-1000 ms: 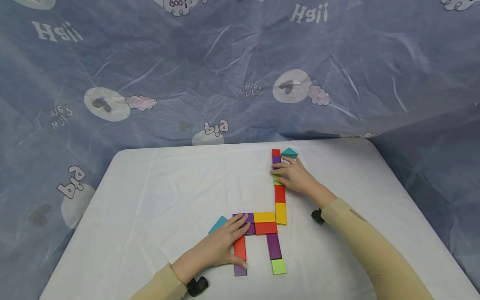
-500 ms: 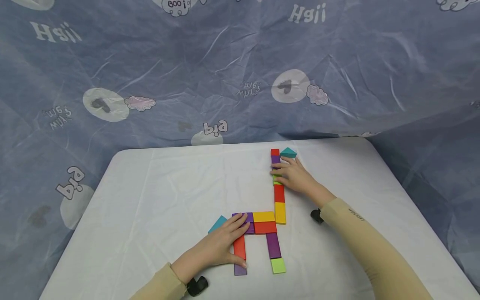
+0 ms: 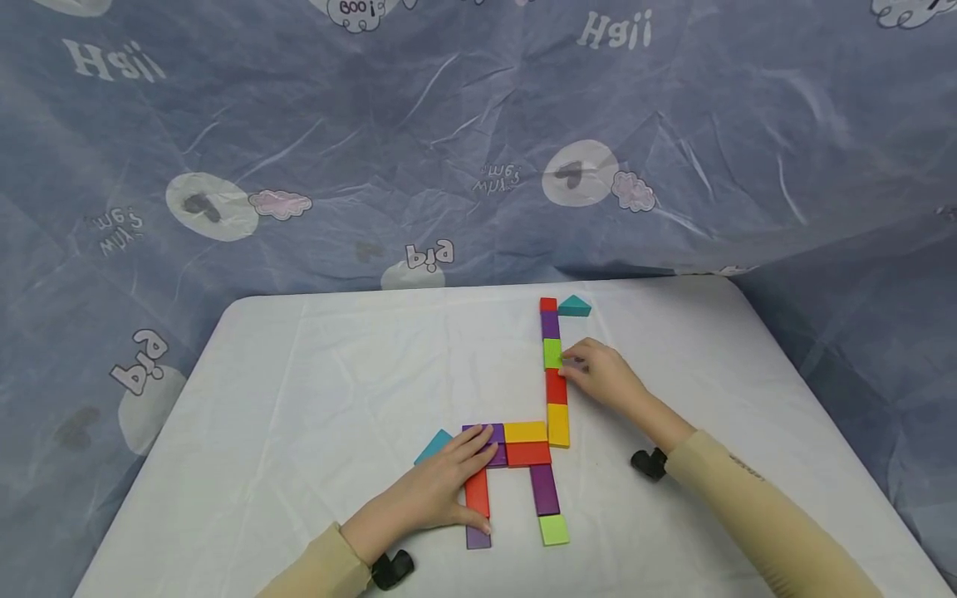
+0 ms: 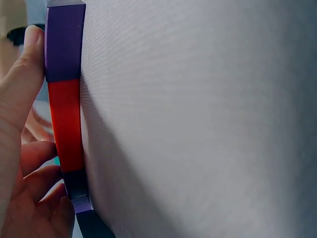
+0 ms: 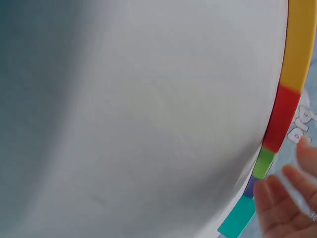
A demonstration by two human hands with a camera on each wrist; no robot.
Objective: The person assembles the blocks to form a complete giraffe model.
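Note:
In the head view my left hand point(image 3: 426, 502) lies with spread fingers over the left side of a flat figure of coloured blocks. Its fingertips rest on the purple blocks point(image 3: 499, 433), and its thumb lies at the joint of a red block point(image 3: 477, 496) and a lower purple block point(image 3: 478, 538). A blue triangle block point(image 3: 432, 447) is partly covered by this hand. My right hand point(image 3: 607, 378), fingers loosely bent, has its tips by the light green block point(image 3: 552, 353) in the tall column. The right wrist view shows thumb and fingers apart, with nothing between them.
The column's red block point(image 3: 557, 386) and yellow block point(image 3: 557, 425) run down to the figure's body. A teal triangle block point(image 3: 575, 306) sits beside the column's top. A purple leg point(image 3: 545, 490) ends in a green block point(image 3: 554, 530). Behind the white table point(image 3: 359, 365) hangs blue printed cloth point(image 3: 449, 124).
My right hand has drawn back from the column toward the right and nearer me, its fingers bending. The purple and green blocks it covered now show. The left hand stays in place.

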